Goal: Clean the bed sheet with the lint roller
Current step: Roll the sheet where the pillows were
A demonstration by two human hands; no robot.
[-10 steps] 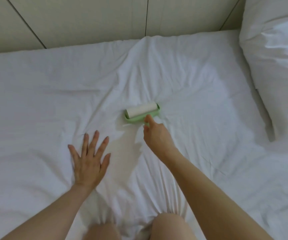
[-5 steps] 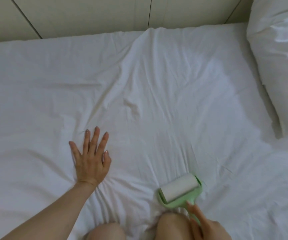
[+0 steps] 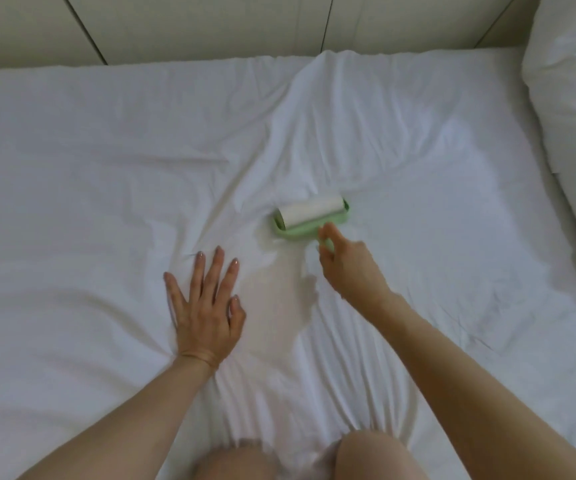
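Lint roller [image 3: 310,214] on bed sheet [image 3: 106,168], handle gripped in my right hand [image 3: 348,268]; left hand [image 3: 203,306] flat, fingers spread; pillow [image 3: 574,116] upper right.

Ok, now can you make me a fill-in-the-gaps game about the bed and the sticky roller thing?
1. The lint roller has a white roll in a ____ frame.
2. The right hand grips its ____.
3. The left hand lies flat on the bed sheet, whose colour is ____.

Missing words: green; handle; white.
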